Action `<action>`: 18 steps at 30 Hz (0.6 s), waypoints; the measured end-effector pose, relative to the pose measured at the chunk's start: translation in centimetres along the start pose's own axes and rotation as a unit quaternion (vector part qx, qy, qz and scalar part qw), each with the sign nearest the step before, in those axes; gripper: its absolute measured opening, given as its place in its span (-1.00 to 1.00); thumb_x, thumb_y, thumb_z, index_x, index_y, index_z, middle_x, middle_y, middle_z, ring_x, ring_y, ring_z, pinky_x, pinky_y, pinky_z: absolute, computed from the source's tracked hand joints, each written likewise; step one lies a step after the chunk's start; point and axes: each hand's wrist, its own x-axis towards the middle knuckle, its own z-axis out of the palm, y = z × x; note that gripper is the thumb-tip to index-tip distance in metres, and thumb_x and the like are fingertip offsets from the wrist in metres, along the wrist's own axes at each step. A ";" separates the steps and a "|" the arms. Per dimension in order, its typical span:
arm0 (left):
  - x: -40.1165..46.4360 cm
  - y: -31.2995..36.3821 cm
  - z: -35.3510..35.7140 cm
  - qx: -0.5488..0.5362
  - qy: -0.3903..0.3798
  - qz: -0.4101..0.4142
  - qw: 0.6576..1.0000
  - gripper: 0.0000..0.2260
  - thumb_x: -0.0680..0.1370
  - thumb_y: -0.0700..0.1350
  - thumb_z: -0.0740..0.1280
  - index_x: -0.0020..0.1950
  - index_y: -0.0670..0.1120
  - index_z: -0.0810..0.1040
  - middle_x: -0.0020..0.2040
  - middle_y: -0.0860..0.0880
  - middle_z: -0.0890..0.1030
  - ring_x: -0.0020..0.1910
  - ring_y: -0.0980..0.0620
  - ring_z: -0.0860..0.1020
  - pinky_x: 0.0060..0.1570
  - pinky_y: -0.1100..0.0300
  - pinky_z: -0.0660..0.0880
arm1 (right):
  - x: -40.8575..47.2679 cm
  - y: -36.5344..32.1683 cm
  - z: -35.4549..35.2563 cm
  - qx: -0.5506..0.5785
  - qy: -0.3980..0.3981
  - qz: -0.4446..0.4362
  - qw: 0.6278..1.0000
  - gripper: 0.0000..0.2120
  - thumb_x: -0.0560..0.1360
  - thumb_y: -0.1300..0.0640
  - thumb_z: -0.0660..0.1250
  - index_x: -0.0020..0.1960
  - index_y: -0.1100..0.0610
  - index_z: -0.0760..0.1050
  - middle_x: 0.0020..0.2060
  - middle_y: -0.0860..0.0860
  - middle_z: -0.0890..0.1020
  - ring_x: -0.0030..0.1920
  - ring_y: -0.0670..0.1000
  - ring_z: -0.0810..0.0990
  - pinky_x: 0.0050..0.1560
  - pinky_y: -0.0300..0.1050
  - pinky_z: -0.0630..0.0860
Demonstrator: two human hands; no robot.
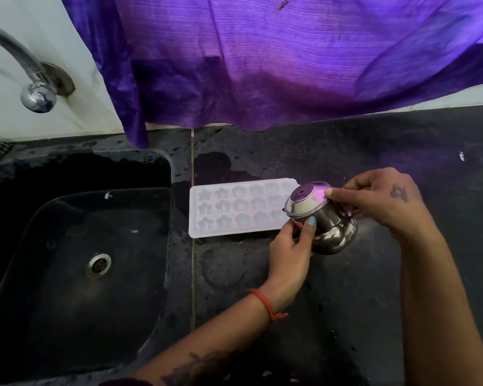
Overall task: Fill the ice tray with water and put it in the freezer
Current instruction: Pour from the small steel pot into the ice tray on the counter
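So the white ice tray (234, 207) is lying flat on the dark table (346, 288), just right of the black sink (76, 274), star and flower cells facing up. Both hands are busy with a small steel pot (322, 218) (lid on, tilted toward the tray) that hangs over the tray's right end. Left hand (289, 254) curls round the pot from below, thumb pressed on its side. Right hand (379, 199) grips it from the right, one finger on the lid's rim. Neither set of fingers touches the tray itself. A tap (31, 79) sticks out above the sink, purple cloth (262, 65) hanging behind.
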 end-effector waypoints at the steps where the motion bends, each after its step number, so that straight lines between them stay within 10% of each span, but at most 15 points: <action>1: 0.0 0.0 0.1 -0.007 -0.003 -0.005 1.000 -0.93 0.58 0.03 0.26 -0.01 0.09 0.51 0.03 -0.02 0.64 0.08 0.01 0.61 0.12 -0.05 0.56 | 0.0 0.1 0.0 -0.003 0.002 0.002 1.000 -0.74 0.31 -0.13 0.51 -0.39 0.04 0.63 -0.47 -0.01 0.65 -0.32 0.01 0.66 -0.08 0.11 0.63; 18: 0.0 0.2 0.3 -0.031 -0.018 -0.049 0.998 -0.72 0.60 0.03 0.22 0.20 -0.09 0.52 0.16 -0.08 0.61 0.13 0.04 0.59 0.05 0.11 0.59 | 0.2 0.1 0.0 -0.062 0.008 0.005 0.998 -0.68 0.33 -0.20 0.47 -0.38 0.05 0.62 -0.46 -0.03 0.64 -0.32 -0.01 0.64 -0.27 -0.11 0.53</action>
